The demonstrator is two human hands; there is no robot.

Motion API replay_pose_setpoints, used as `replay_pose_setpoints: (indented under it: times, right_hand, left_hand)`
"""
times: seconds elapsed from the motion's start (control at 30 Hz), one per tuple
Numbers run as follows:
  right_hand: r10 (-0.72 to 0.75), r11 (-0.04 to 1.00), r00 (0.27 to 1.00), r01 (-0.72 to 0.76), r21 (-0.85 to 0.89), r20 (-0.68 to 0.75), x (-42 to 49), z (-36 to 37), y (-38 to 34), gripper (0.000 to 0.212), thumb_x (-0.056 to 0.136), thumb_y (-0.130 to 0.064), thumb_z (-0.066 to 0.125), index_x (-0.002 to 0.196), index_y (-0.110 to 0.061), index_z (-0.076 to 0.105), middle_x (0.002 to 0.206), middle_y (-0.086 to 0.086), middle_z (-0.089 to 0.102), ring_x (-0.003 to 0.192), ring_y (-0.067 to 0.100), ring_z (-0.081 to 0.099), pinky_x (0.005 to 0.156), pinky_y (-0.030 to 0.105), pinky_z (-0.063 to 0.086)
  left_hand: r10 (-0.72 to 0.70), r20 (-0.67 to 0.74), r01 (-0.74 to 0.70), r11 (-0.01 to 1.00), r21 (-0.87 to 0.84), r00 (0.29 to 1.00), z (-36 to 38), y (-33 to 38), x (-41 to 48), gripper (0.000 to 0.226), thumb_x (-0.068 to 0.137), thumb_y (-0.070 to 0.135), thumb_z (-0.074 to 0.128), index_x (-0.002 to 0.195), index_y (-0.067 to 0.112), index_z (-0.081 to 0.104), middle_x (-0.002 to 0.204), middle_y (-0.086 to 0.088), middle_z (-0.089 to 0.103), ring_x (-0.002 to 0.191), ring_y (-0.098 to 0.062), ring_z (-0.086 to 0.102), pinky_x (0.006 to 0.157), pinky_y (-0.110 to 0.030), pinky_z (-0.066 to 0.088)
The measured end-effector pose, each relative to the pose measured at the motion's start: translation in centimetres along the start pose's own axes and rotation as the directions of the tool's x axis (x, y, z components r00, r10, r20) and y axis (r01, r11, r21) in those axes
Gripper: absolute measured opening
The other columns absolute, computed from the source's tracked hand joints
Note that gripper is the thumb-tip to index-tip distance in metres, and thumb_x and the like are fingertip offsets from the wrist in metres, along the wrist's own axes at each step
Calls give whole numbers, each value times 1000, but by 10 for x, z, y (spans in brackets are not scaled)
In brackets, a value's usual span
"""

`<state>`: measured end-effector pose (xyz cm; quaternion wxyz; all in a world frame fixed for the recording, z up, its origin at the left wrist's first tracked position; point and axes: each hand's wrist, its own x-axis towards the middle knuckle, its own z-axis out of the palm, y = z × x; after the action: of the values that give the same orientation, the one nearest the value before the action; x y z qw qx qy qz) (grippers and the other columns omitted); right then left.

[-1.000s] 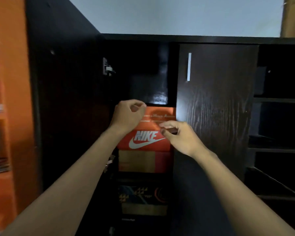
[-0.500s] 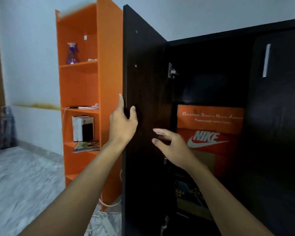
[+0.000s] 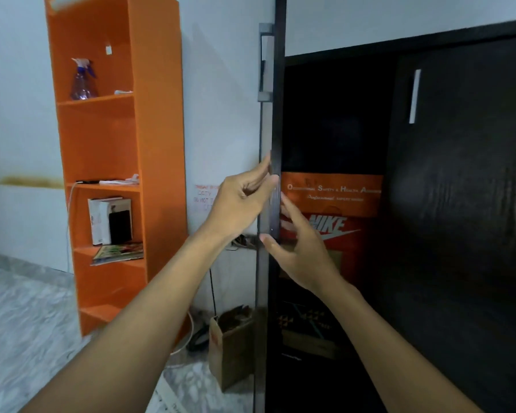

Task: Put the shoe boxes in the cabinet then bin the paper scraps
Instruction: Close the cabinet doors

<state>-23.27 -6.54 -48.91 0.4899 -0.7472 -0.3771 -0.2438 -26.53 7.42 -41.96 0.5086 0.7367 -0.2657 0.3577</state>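
Both hands flank the dark wooden cabinet door (seen edge-on). The left hand fingers curl loosely against its outer face; the right hand is spread, holding nothing. Behind sits an orange Nike cardboard shoe box.

Both hands left the shoe boxes; cabinet door swung edge-on.

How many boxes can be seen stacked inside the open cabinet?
3, stacked. The orange Nike shoe box is on top, a brown box lies directly under it, mostly behind the right hand, and a dark patterned box sits lowest. Others may be hidden in the dark.
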Motion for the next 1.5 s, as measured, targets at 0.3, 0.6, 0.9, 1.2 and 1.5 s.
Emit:
replay_pose_setpoints:
  times: [0.3, 0.6, 0.9, 1.2, 1.5]
  right_hand:
    - [-39, 944, 989, -11, -330, -145, -27, -93, 63, 72, 97, -21, 57, 153, -37, 13, 118, -13, 57, 105, 5, 60, 93, 26, 51]
    - [-2, 734, 942, -227, -641, -336, -2, -134, 114, 69, 98, -28, 57, 153, -38, 17, 133, -4, 39, 118, 4, 41, 93, 19, 41]
    - [252, 403, 922, -376, -834, -293, 35, -144, 158, 78, 95, -38, 59, 156, -31, 12, 160, 0, -28, 148, 28, -23, 120, 55, 13]
    - [328, 339, 884, -441, -831, -334, 40, -140, 196, 90, 93, -53, 55, 153, -40, -9, 155, -1, -39, 144, 32, -31, 117, 63, 8]
    - [233, 410, 905, -424, -808, -357, 24, -145, 202, 80, 93, -47, 59, 156, -37, 10, 163, -5, -20, 149, 20, -20, 118, 58, 20]
  left_hand:
    - [28, 277, -92, 971, 221, 961, 94, -44, 23, 52, 102, 31, 45, 149, 39, 26, 161, 16, 8, 147, -7, 13, 118, -26, 17]
    - [-66, 386, -225, 716, 660, 920, 140, -115, 63, 89, 92, 46, 56, 151, 41, -10, 155, 9, -34, 147, -19, -19, 117, -57, 11]
    - [-142, 444, -226, 703, 674, 885, 168, -173, 89, 92, 89, 49, 59, 154, 35, -4, 156, 3, -35, 145, -25, -27, 117, -62, 8]
    - [-9, 344, -272, 593, 758, 939, 191, -211, 82, 110, 81, 54, 67, 152, 32, -14, 155, -5, -37, 144, -30, -30, 113, -66, 5]
    - [71, 298, -281, 588, 758, 952, 200, -219, 80, 113, 78, 59, 67, 153, 28, -11, 157, -9, -32, 146, -32, -25, 111, -68, 5]
